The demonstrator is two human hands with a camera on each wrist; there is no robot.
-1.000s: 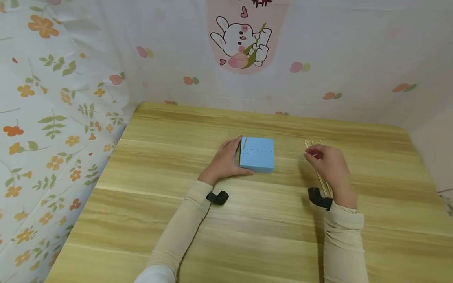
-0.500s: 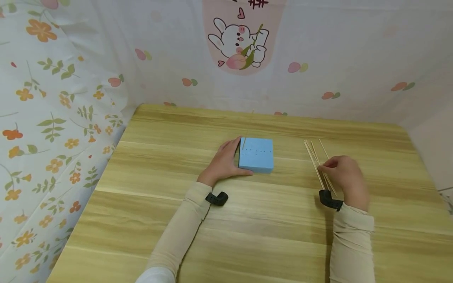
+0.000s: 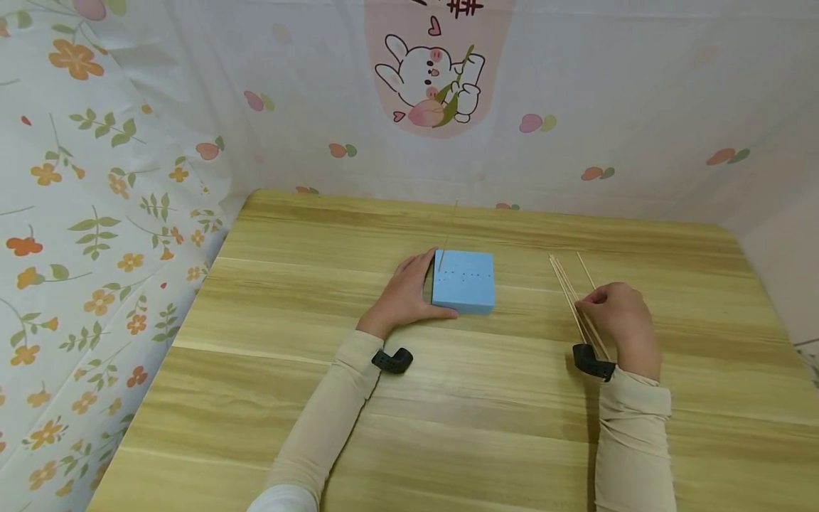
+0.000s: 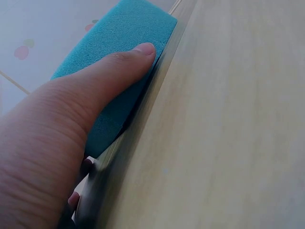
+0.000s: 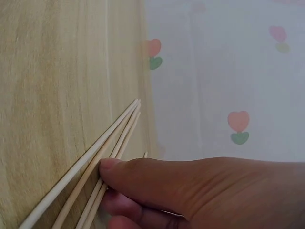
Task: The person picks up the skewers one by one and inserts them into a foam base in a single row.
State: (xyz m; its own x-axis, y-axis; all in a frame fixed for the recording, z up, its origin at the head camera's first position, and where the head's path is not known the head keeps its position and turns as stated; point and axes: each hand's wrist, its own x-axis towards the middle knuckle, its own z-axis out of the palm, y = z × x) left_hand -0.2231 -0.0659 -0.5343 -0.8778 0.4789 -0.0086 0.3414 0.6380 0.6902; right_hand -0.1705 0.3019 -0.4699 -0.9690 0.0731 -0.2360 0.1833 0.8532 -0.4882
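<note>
Blue square foam block point(image 3: 467, 290): 1 thin wooden stick point(image 3: 444, 252) in; L hand point(image 3: 403, 295) grips block.
Loose pale wooden sticks point(image 5: 76, 167): several left, on desk point(image 3: 486, 405); R hand point(image 3: 622, 316) pinching 1+.

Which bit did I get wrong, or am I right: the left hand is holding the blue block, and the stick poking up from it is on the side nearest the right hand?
Just the side is wrong: the stick pokes up from the side nearest the left hand, as the head view shows. The left hand is holding the blue block.
</note>
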